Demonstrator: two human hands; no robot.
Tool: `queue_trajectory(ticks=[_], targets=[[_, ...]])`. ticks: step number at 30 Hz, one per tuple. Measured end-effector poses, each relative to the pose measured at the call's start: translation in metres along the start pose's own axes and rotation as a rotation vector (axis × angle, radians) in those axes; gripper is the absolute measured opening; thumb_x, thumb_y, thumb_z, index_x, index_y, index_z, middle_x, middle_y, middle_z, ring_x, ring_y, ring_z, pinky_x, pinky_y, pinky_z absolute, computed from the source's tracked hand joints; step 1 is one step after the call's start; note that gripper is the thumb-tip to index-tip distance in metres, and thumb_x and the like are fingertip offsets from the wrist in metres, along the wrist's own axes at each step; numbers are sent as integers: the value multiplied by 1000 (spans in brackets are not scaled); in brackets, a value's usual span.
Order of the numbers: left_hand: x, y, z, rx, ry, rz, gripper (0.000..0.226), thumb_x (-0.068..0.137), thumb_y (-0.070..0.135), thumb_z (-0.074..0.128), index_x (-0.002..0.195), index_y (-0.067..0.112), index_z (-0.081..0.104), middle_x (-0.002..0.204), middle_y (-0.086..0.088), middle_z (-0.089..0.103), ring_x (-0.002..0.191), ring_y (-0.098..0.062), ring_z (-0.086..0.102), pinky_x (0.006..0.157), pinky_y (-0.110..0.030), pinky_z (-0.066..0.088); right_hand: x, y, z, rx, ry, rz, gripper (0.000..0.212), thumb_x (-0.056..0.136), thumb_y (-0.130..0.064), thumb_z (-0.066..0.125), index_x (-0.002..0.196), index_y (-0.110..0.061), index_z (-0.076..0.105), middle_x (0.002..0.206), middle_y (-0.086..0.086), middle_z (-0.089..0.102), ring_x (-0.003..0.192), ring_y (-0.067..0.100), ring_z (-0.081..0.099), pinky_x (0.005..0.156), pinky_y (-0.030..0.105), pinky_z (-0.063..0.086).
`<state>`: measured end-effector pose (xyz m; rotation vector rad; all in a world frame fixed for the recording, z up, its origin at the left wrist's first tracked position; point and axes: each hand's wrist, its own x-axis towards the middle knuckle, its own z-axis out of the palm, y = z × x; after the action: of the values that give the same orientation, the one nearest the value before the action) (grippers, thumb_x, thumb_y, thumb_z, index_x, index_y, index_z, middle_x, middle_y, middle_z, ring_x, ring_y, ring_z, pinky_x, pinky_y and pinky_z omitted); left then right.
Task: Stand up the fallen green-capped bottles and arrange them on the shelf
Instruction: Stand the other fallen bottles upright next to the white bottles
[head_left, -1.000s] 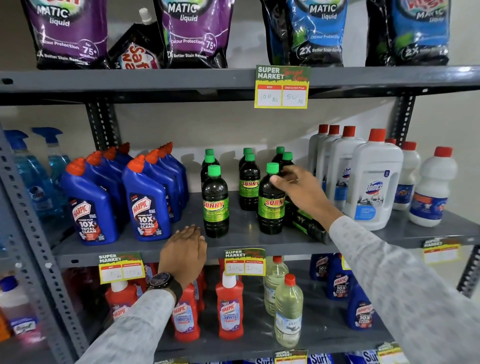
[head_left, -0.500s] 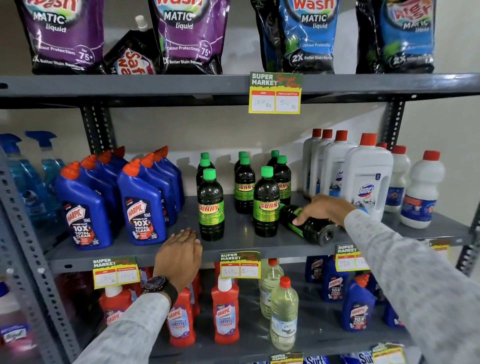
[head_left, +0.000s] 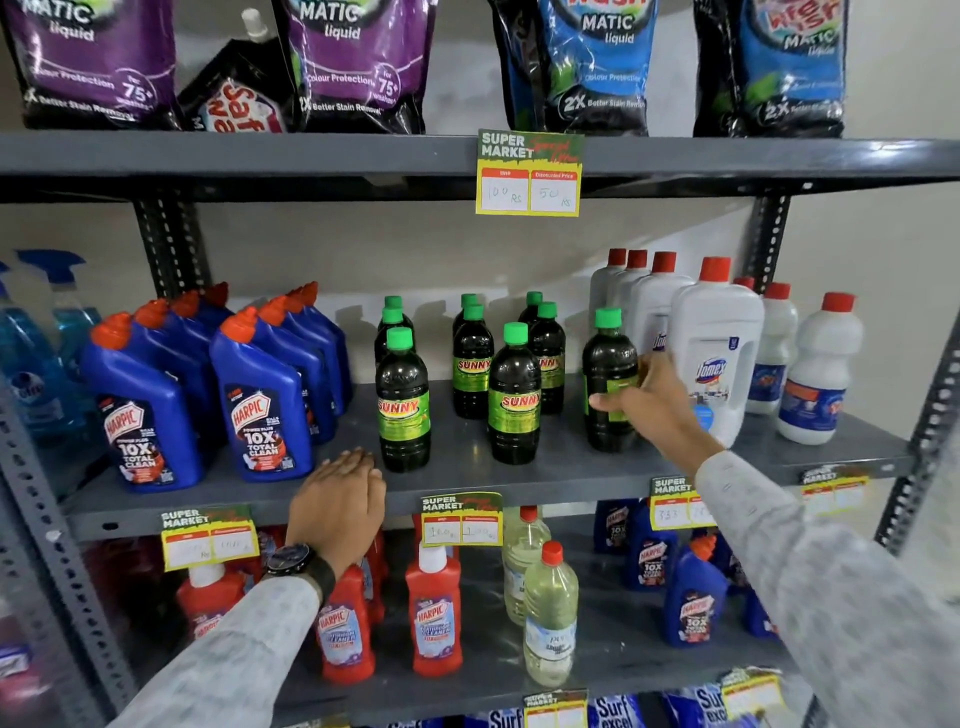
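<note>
Fingers (head_left: 605, 401) of the right hand (head_left: 655, 402) are wrapped around an upright green-capped Sunny bottle (head_left: 609, 374), held just left of the white Domex bottle (head_left: 718, 348). Spread flat, the left hand (head_left: 338, 499) is rested on the shelf edge (head_left: 545, 486).

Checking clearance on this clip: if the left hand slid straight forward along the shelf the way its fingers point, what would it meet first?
Probably the nearest green-capped bottle. The left hand rests on the shelf edge, fingers pointing inward just left of that bottle's base; it might instead slip past between it and the blue bottle.
</note>
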<state>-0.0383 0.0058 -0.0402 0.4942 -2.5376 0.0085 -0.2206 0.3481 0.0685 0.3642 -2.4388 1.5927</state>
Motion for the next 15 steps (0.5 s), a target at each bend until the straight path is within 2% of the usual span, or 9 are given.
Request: queue_trajectory(ticks=[5, 10, 13, 15], targets=[[1, -3, 0, -8, -5, -9, 69, 98, 45, 14, 134, 9, 60, 141, -11, 58, 133, -22, 53, 115, -41, 36, -7, 12, 10, 3, 13, -16, 69, 71, -27, 93, 123, -12, 50, 112, 1, 65, 102, 24, 62, 81, 34, 45], [0, -6, 0, -9, -9, -21, 70, 97, 47, 12, 137, 10, 57, 144, -10, 56, 135, -21, 50, 116, -40, 35, -12, 11, 15, 21, -19, -61, 75, 75, -30, 91, 132, -11, 46, 115, -2, 59, 106, 21, 58, 87, 32, 44], [0, -4, -1, -19, -8, -19, 70, 97, 47, 12, 137, 10, 57, 144, -10, 56, 134, -21, 51, 116, -40, 35, -7, 6, 7, 113, -41, -75, 72, 88, -40, 79, 145, -16, 43, 125, -4, 56, 117, 20, 55, 100, 38, 44], [-1, -3, -3, -24, 3, -14, 69, 97, 46, 14, 134, 9, 59, 141, -11, 58, 131, -22, 54, 114, -40, 38, 5, -7, -3, 286, -52, -74, 59, 97, -31, 69, 150, -19, 46, 134, -2, 61, 124, 21, 57, 103, 37, 45]])
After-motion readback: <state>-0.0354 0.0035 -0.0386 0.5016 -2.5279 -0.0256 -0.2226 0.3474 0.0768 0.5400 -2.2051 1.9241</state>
